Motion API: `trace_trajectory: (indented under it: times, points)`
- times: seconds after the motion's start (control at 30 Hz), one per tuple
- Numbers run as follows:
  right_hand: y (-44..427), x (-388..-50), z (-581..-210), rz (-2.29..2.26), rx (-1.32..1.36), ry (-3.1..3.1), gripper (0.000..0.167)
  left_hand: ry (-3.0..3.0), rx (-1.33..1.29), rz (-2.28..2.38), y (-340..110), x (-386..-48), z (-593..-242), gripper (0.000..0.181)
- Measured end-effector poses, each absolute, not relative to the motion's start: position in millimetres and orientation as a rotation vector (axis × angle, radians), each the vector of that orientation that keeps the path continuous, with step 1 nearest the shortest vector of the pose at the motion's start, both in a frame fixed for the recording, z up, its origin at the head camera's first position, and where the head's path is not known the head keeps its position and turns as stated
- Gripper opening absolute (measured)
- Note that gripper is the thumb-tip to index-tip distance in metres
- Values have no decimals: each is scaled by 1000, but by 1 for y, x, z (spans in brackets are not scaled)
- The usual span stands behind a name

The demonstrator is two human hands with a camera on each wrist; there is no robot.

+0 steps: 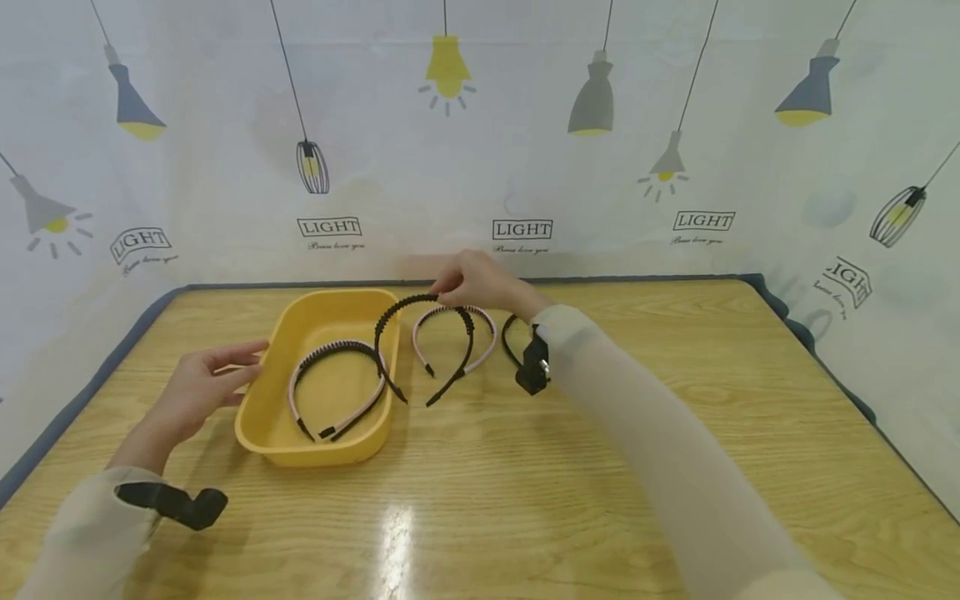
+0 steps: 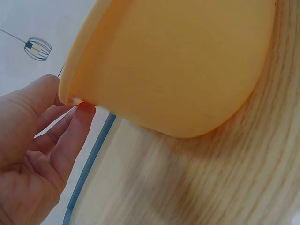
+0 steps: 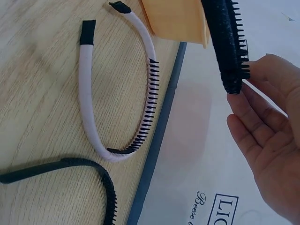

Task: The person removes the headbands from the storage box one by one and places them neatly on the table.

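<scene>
My right hand (image 1: 483,279) pinches a black toothed headband (image 1: 385,325) by the top of its curve, its two ends hanging down beside the yellow plastic basin (image 1: 322,457). In the right wrist view, thumb and fingers meet at the toothed edge of that headband (image 3: 222,47). At the basin's left side my left hand (image 1: 197,387) holds the rim, with the thumb and a fingertip on either side of the lip (image 2: 70,96). Inside the basin lie a pink headband (image 1: 294,398) and a black one, overlapping.
On the wooden table (image 1: 525,500), right of the basin, lies a pink headband with black teeth (image 3: 86,93). Another black headband (image 3: 86,162) lies beyond it, partly hidden by the right wrist in the head view. A lamp-printed sheet (image 1: 517,125) rises behind the table.
</scene>
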State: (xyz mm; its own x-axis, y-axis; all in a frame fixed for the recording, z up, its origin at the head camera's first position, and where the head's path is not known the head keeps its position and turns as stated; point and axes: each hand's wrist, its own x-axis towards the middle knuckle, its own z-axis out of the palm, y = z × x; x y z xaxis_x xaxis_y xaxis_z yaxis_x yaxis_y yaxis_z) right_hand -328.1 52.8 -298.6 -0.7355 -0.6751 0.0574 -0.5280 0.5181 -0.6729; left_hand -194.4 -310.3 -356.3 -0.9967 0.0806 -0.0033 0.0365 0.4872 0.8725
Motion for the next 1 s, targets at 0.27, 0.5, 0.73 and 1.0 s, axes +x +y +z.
trace_trajectory:
  times: [0.27, 0.5, 0.73, 1.0]
  points:
    - [63, -326, -303, -1014, -1006, 2535, 20, 2664, 107, 1571, -310, -194, -357, 53]
    - [75, -323, -305, -1032, -1005, 2525, 20, 2683, 111, 1550, -311, -195, -359, 53]
    - [88, -322, -306, -1018, -1021, 2541, 20, 2678, 110, 1548, -312, -195, -359, 54]
    - [97, -323, -309, -984, -1032, 2575, 19, 2686, 105, 1542, -311, -196, -359, 55]
